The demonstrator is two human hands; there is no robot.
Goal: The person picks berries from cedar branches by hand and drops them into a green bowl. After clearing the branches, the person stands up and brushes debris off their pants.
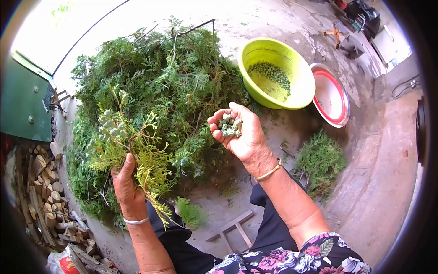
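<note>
My left hand (127,182) grips a leafy evergreen sprig (150,171), its thumb pressed over the stem. Pale green cones (109,124) cluster at the sprig's upper left. Cupped with the palm up, my right hand (246,137) holds a small heap of picked green cones (229,125). Behind both hands spreads a large pile of cut evergreen branches (150,73). Beyond my right hand stands a yellow-green basin (299,86) with many small green cones (273,73) lying along its bottom.
A white basin with a red ring (335,86) leans beside the yellow-green one. A smaller branch heap (320,160) lies to the right. Stacked firewood (48,196) lines the left, below a green panel (25,100). A wooden frame (235,228) is between my legs.
</note>
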